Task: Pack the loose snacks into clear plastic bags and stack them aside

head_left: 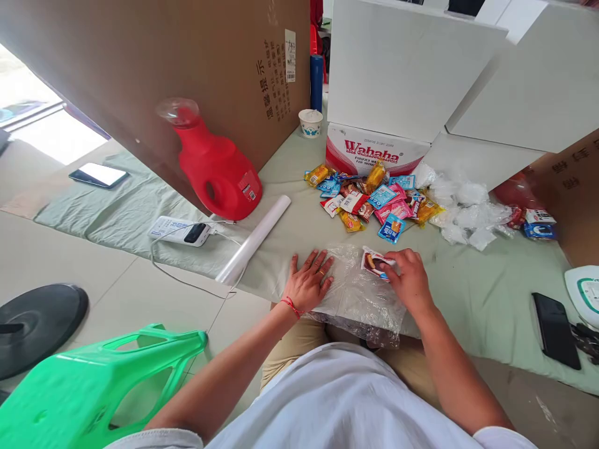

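My left hand [309, 282] lies flat with its fingers spread on a sheet of clear plastic film [349, 284]. The film covers the cloth near the front edge, and its crumpled end hangs over. My right hand [412, 280] pinches a small white and brown snack packet [373, 262] by its right side, at the film's upper right. Beyond both hands lies a loose pile of wrapped snacks [374, 196] in yellow, blue, pink and red. A roll of clear film [255, 240] rests to the left of my left hand.
Crumpled clear plastic wraps [468, 206] lie right of the pile. A red jug [218, 165], a power bank [180, 231] with a cable and a phone [100, 174] are at left. A Wahaha box [374, 149] stands behind. Another phone [556, 329] lies right; a green stool [103, 380] stands lower left.
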{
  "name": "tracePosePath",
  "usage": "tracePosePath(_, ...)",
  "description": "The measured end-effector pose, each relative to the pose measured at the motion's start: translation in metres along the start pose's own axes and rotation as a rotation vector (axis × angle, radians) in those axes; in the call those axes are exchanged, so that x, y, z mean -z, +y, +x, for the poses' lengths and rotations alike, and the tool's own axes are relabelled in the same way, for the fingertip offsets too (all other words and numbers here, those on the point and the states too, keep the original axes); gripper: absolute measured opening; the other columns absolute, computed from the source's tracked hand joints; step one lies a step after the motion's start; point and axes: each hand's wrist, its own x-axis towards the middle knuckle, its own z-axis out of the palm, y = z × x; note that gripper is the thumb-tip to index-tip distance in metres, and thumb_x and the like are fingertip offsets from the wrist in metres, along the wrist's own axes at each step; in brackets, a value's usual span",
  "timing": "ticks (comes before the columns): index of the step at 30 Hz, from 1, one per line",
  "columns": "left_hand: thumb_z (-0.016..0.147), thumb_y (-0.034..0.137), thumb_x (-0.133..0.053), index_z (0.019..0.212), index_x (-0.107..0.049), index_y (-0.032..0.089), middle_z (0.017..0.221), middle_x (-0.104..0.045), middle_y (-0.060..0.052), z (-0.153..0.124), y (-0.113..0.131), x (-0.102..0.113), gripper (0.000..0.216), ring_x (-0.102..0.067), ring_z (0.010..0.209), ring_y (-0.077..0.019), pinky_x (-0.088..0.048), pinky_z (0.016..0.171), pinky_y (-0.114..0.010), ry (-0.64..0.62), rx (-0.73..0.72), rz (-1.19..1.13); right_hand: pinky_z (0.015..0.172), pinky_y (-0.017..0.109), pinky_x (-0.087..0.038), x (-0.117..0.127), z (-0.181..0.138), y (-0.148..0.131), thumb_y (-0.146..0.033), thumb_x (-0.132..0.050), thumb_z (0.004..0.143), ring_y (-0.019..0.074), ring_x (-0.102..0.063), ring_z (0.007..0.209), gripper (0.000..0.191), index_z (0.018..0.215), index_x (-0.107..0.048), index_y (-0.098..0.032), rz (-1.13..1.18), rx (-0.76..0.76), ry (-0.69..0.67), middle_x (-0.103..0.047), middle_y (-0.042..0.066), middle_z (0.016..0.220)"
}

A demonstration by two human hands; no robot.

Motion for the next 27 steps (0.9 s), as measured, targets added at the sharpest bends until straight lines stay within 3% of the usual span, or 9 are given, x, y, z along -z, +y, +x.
tracePosePath(5,0.105,0.049,-0.034,0.161,-0.036,0.034,0.167,-0.034,-0.007,0.001,0.001,0.001,0.058,-0.032,0.155,-0.0319,-0.004,0.125,-0.071,0.005,0.015,-0.003,0.082,0.043,-0.055,0.019,-0.004,0.026,-0.045,-0.059,0.095,0.0256,-0.063,0.088,0.027,0.102,-0.07,-0.023,-0.019,-0.216,0.266,-0.063,0.009,0.098)
tracePosePath(8,0.105,0.048,-0.036,0.161,-0.035,0.035,0.167,-0.034,-0.008,0.001,0.001,0.002,0.058,-0.034,0.155,-0.032,-0.003,0.124,-0.071,0.001,0.011,-0.001,0.095,0.045,-0.055,0.022,-0.013,0.011,-0.036,-0.056,0.099,0.0258,-0.064,0.106,0.017,0.106,-0.068,-0.026,-0.009,-0.034,0.336,-0.065,0.01,0.108)
tracePosePath(10,0.105,0.047,-0.037,0.161,-0.035,0.035,0.167,-0.034,-0.007,0.002,0.001,0.002,0.058,-0.033,0.155,-0.0318,-0.003,0.125,-0.071,-0.003,0.009,0.011,0.104,0.045,-0.053,0.011,-0.021,-0.005,-0.025,-0.053,0.101,0.0241,-0.062,0.118,0.016,0.108,-0.068,-0.028,0.036,0.219,0.241,-0.066,0.008,0.113)
tracePosePath(13,0.104,0.046,-0.037,0.161,-0.034,0.034,0.167,-0.033,-0.008,0.002,0.001,0.002,0.058,-0.033,0.155,-0.0325,-0.006,0.124,-0.071,-0.016,0.007,0.037,0.114,0.046,-0.048,-0.018,-0.033,-0.019,-0.014,-0.051,0.101,0.0223,-0.057,0.129,0.024,0.109,-0.069,-0.027,0.091,0.546,-0.049,-0.068,0.006,0.107)
tracePosePath(17,0.104,0.046,-0.037,0.161,-0.036,0.032,0.167,-0.034,-0.008,0.002,0.001,0.0,0.058,-0.033,0.155,-0.0338,-0.008,0.124,-0.072,-0.014,0.013,0.071,0.119,0.053,-0.041,-0.03,-0.039,-0.004,-0.012,-0.052,0.099,0.024,-0.055,0.133,0.023,0.105,-0.07,-0.024,0.081,0.684,-0.324,-0.07,0.006,0.1)
tracePosePath(20,0.104,0.046,-0.037,0.16,-0.038,0.032,0.167,-0.035,-0.007,0.002,0.001,-0.002,0.057,-0.033,0.155,-0.0327,-0.008,0.125,-0.07,-0.003,0.016,0.078,0.109,0.049,-0.048,-0.015,-0.023,0.025,-0.021,-0.053,0.098,0.025,-0.06,0.121,0.022,0.111,-0.07,-0.024,0.099,0.477,-0.267,-0.071,0.008,0.107)
tracePosePath(23,0.104,0.046,-0.036,0.159,-0.039,0.032,0.167,-0.034,-0.006,0.003,0.001,-0.001,0.057,-0.034,0.155,-0.0313,-0.007,0.125,-0.07,-0.009,0.026,0.076,0.093,0.045,-0.052,-0.007,0.017,0.058,-0.034,-0.047,0.099,0.027,-0.063,0.099,0.029,0.106,-0.07,-0.018,-0.012,-0.083,0.035,-0.069,0.012,0.099)
tracePosePath(24,0.105,0.046,-0.036,0.16,-0.038,0.031,0.167,-0.034,-0.006,0.003,0.001,-0.001,0.057,-0.034,0.155,-0.031,-0.008,0.125,-0.07,-0.015,0.029,0.076,0.093,0.047,-0.051,-0.01,0.034,0.067,-0.04,-0.049,0.098,0.0288,-0.062,0.098,0.033,0.106,-0.07,-0.015,-0.08,-0.266,0.077,-0.068,0.014,0.098)
tracePosePath(27,0.104,0.047,-0.036,0.16,-0.037,0.03,0.167,-0.034,-0.007,0.003,0.002,0.0,0.058,-0.033,0.155,-0.0305,-0.008,0.125,-0.069,-0.028,0.037,0.082,0.097,0.048,-0.045,-0.032,0.081,0.088,-0.053,-0.065,0.086,0.0328,-0.06,0.102,0.044,0.101,-0.069,-0.011,-0.188,-0.562,0.008,-0.067,0.018,0.097)
